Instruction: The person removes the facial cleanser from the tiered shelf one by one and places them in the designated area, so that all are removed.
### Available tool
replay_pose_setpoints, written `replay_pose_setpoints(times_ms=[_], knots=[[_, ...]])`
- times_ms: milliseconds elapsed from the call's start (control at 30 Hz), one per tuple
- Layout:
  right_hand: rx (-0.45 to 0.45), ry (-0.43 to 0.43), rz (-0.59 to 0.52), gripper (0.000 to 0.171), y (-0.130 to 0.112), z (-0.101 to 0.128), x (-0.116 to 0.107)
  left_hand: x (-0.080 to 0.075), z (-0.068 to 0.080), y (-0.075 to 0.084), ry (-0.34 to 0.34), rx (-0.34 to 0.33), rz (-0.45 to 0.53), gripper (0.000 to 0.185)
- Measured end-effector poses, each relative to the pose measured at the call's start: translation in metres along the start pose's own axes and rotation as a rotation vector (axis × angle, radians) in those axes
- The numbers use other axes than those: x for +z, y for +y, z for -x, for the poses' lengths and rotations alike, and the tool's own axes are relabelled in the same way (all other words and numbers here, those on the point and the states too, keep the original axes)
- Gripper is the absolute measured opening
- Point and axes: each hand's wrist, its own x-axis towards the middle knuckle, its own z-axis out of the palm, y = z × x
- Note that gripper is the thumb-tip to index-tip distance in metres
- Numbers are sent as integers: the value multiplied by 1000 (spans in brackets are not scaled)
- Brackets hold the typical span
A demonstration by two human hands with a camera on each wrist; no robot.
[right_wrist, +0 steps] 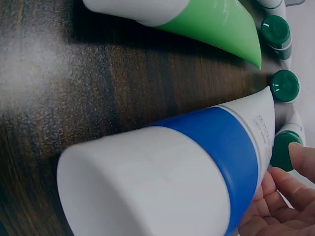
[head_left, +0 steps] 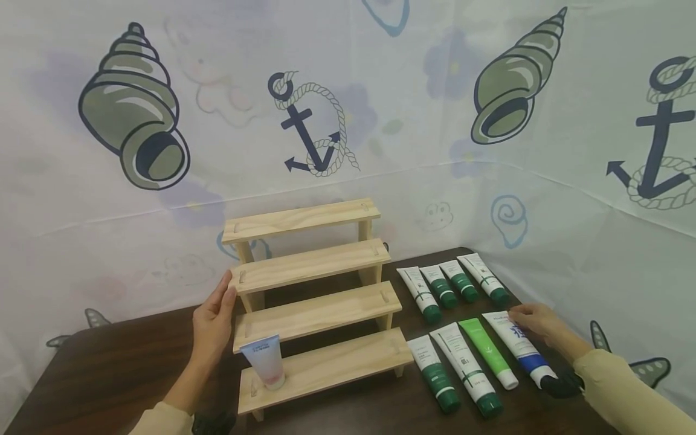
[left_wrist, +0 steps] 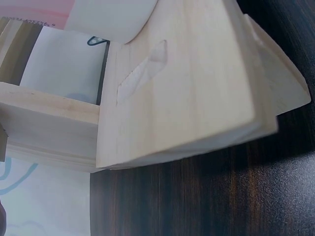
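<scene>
A four-step wooden rack (head_left: 315,314) stands on the dark table (head_left: 119,362). My left hand (head_left: 216,317) rests flat, fingers straight, against the rack's left side by the second and third steps. The left wrist view shows only the step ends (left_wrist: 187,98) close up. A pink-and-white tube (head_left: 264,361) stands cap down on the lowest step. My right hand (head_left: 530,320) holds the flat end of a blue-and-white tube (head_left: 519,345) that lies on the table. In the right wrist view its fingers (right_wrist: 288,201) curl beside that tube (right_wrist: 197,177).
Left of the blue tube lie a green tube (head_left: 487,353) and two white tubes with green caps (head_left: 464,374). Behind them, a row of several white green-capped tubes (head_left: 454,284). A printed cloth backdrop (head_left: 348,121) closes the table's back and right sides.
</scene>
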Motion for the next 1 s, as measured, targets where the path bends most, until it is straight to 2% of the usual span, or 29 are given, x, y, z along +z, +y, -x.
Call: replay_pose_setpoints(times_ms=[167, 433, 567, 733, 833, 1000], knots=[[-39, 42, -21, 52, -3, 5, -3, 0, -1, 0, 14, 5, 3, 45], [-112, 212, -161, 50, -13, 15, -3, 1, 0, -1, 24, 6, 31, 44], [-162, 308, -217, 46, -29, 22, 3, 0, 0, -1, 21, 1, 22, 45], [-261, 406, -231, 41, -61, 29, 17, -1, 1, -1, 23, -2, 4, 45], [-338, 402, -279, 39, -81, 35, 27, 1, 1, -1, 40, 7, 17, 44], [-472, 310, -357, 36, -112, 48, 49, 2, 1, 0, 54, 30, 47, 43]])
